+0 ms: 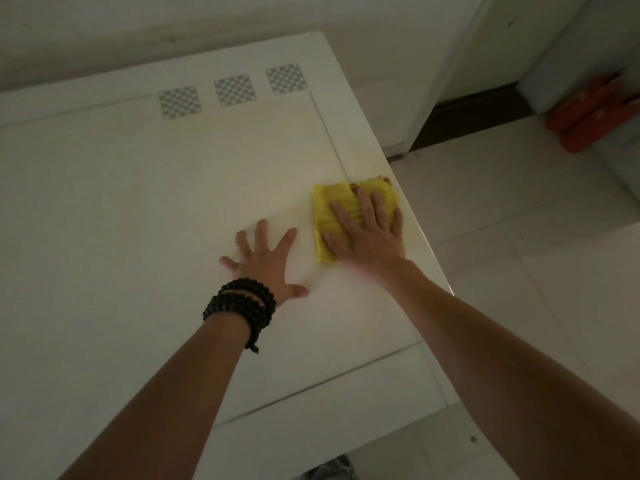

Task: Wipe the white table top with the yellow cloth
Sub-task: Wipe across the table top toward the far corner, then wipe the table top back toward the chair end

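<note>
A folded yellow cloth (pixel 327 209) lies flat on the white table top (pixel 138 202), close to the table's right edge. My right hand (pixel 369 233) presses down on the cloth with its palm and spread fingers, covering the cloth's right half. My left hand (pixel 265 259) rests flat on the bare table just left of the cloth, fingers spread, holding nothing. A string of dark beads is wound around my left wrist.
Three grey checkered squares (pixel 234 90) are set in the table near its far edge. The table's right edge (pixel 426 237) drops to a pale tiled floor (pixel 519 220). An orange object (pixel 592 116) lies on the floor at the far right, beside a white door frame (pixel 446 64).
</note>
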